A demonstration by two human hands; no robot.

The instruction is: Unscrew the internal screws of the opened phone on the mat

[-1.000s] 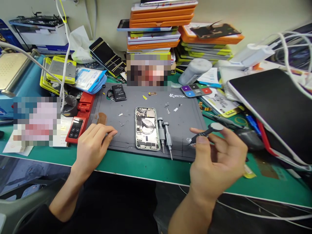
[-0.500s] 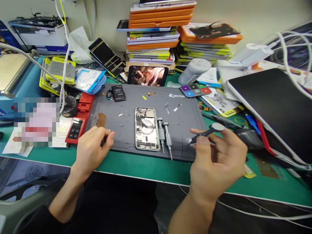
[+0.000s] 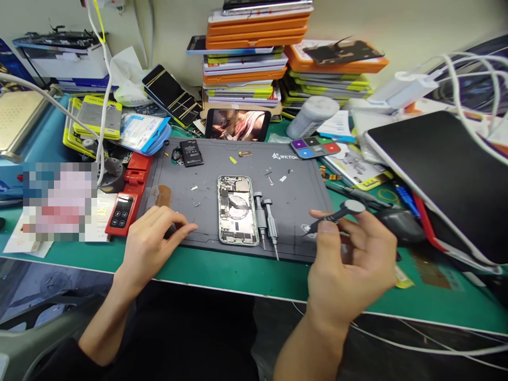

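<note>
My right hand (image 3: pixel 351 264) holds a dark screwdriver (image 3: pixel 335 216) with a round grey cap, its tip pointing left over the right part of the grey mat (image 3: pixel 206 211). An opened phone (image 3: pixel 238 210) lies on the mat with its inner parts showing. Two grey screwdrivers (image 3: pixel 260 219) (image 3: pixel 271 225) lie just right of it. My left hand (image 3: pixel 154 241) rests at the mat's front left edge, fingers curled and thumb against the forefinger; a small dark patch shows between them, too hidden to name.
Behind the phone, a black battery (image 3: pixel 191 153), a propped phone playing video (image 3: pixel 238 125) and small loose parts are visible. A red device (image 3: pixel 122 211) stands left. At the right are a bit case (image 3: pixel 315 148), a black panel (image 3: pixel 436 180) and cables. Stacked boxes (image 3: pixel 254 37) rise behind.
The thumb and forefinger of my left hand have stretched a little to the right. My right hand still holds the screwdriver. The whole view has shifted slightly.
</note>
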